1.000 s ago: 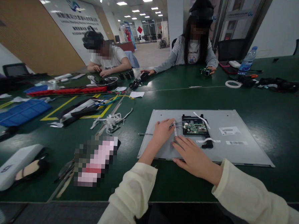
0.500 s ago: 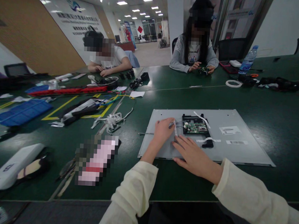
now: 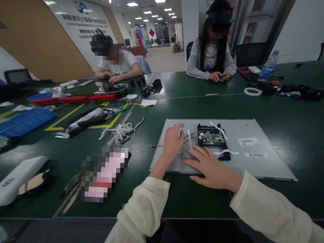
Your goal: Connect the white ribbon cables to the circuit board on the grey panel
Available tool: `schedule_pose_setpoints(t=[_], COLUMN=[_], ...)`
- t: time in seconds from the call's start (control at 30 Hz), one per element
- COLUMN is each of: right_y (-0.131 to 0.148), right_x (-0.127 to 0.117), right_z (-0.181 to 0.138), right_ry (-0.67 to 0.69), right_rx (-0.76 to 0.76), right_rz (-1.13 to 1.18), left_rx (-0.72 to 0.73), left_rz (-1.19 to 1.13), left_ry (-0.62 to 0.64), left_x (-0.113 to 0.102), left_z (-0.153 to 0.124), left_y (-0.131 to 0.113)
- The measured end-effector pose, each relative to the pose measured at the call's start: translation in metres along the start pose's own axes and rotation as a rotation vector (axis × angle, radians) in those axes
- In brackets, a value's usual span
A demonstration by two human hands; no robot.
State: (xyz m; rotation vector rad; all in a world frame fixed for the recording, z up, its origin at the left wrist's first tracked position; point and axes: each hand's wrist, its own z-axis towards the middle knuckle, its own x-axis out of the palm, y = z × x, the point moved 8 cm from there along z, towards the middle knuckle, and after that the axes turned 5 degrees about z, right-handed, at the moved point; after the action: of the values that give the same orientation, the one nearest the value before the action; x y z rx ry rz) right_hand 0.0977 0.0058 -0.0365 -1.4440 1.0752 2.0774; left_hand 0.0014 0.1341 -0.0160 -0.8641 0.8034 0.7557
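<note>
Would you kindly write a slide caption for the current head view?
Left hand and right hand at a grey panel bearing a green circuit board and white strips.

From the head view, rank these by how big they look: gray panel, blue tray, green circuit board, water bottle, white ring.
1. Gray panel
2. Blue tray
3. Green circuit board and water bottle: too alike to rank
4. White ring

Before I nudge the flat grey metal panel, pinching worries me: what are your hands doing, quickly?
Left hand: open, fingers curved, nothing visibly held.
Right hand: open, fingers spread, nothing visibly held, near the narrow white strip.
</note>
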Motion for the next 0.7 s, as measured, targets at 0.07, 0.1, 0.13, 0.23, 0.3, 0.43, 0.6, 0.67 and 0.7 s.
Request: schedule_pose_setpoints(t=[0.07,0.1,0.13,0.23,0.3,0.43,0.6,0.67,0.7], right_y=[-0.002,-0.003,-0.005,-0.013,-0.021,-0.045,-0.077,-0.089,-0.096], right_x=[0.001,0.001,0.001,0.002,0.002,0.002,-0.006,-0.009,-0.011], right_z=[0.0,0.001,0.002,0.006,0.009,0.018,0.027,0.028,0.029], right_ry=[0.001,-0.004,-0.012,-0.042,-0.069,-0.117,-0.171,-0.184,-0.189], right_rx=[0.017,0.029,0.04,0.075,0.111,0.21,0.348,0.396,0.419], right_rz=[-0.001,-0.002,-0.004,-0.027,-0.049,-0.095,-0.149,-0.164,-0.17], left_rx=[0.01,0.021,0.034,0.062,0.07,0.09,0.114,0.121,0.122], left_rz=[-0.001,-0.008,-0.015,-0.03,-0.041,-0.041,0.005,0.022,0.029], left_ry=[-0.027,-0.04,-0.056,-0.119,-0.154,-0.165,-0.129,-0.119,-0.112], left_x=[-0.006,-0.009,-0.011,-0.018,-0.02,-0.018,-0.015,-0.015,-0.015], left_z=[-0.003,-0.004,-0.005,-0.007,-0.008,-0.008,-0.009,-0.009,-0.009], left_y=[-0.003,-0.004,-0.006,-0.006,-0.005,-0.006,-0.009,-0.01,-0.01])
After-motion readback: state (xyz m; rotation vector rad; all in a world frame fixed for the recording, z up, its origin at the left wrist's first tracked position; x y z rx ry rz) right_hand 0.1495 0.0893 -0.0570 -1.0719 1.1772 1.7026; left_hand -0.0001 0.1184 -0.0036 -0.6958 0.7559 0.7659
